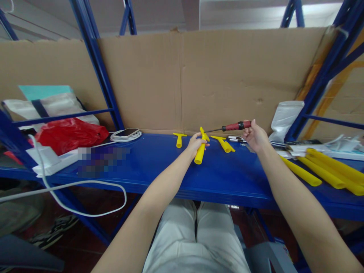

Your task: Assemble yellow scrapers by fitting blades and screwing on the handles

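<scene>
My left hand [195, 144] is closed around a yellow T-shaped plastic piece [200, 153], its round hollow end tilted down toward me. In my right hand [255, 135] is a screwdriver [234, 126] with a red and black handle, gripped at the handle's end. The thin shaft points left, its tip at the upper part of the yellow piece; whether it touches a screw is too small to tell. Another yellow T-shaped piece [179, 140] stands on the blue shelf to the left. More yellow pieces [225, 145] lie just right of my left hand.
Long yellow tubes [327, 172] lie at the right of the blue shelf [159, 167]. A clear plastic bag [286, 119] leans by the right post. Leftward are a phone [127, 132] on a coiled white cable, a power strip [61, 161] and a red bag [71, 133]. Cardboard [227, 76] walls the back.
</scene>
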### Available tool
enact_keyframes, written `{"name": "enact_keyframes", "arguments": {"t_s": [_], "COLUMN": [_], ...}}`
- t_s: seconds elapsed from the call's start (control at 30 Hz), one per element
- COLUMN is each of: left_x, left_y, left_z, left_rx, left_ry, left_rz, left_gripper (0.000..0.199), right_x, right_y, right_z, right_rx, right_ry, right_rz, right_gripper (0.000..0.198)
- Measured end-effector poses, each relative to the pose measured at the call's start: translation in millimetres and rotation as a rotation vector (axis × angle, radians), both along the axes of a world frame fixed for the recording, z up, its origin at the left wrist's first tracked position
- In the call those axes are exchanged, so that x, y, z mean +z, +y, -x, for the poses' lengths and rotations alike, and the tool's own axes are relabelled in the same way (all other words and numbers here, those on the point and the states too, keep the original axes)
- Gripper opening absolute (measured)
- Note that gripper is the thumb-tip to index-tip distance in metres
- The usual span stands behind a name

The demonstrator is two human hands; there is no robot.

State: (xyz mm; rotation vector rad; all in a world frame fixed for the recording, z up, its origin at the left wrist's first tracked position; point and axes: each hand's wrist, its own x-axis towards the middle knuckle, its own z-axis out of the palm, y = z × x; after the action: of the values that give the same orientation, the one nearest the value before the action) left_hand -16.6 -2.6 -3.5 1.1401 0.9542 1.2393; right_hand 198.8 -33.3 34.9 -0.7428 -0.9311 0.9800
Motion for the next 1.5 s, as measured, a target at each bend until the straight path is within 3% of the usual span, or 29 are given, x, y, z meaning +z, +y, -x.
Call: {"name": "enact_keyframes", "arguments": {"t_s": [0.2,0.53,0.77,1.1,1.5], "left_x": [-1.5,-0.3,-0.5,-2.3,-5.1], "left_y": [3,-2,-2,0,2], "left_z": [0,-1,-2,-1,-2], "left_rx": [0.009,-0.006,-0.013,0.003,-0.013], "left_ry": [0.015,0.035,0.046,0.068,0.078], "left_rz": [0.002,-0.004,-0.013,-0.020,-0.034], "left_gripper": [0.064,0.064,0.064,0.061,0.060], "right_x": [0,0,-2,3,-1], "right_y": [-2,3,5,-7,-2], "right_z": [0,-1,-3,5,5], "right_rx": [0.026,-0.020,-0.054,-0.021,-0.079], "right_ry": [-0.008,0.039,-0.013,-0.031,-0.030], "right_rz": [-0.046,0.038,0.023,0.002,-0.010], "right_gripper": [0.025,0.036,0.039,0.019,0.044]}}
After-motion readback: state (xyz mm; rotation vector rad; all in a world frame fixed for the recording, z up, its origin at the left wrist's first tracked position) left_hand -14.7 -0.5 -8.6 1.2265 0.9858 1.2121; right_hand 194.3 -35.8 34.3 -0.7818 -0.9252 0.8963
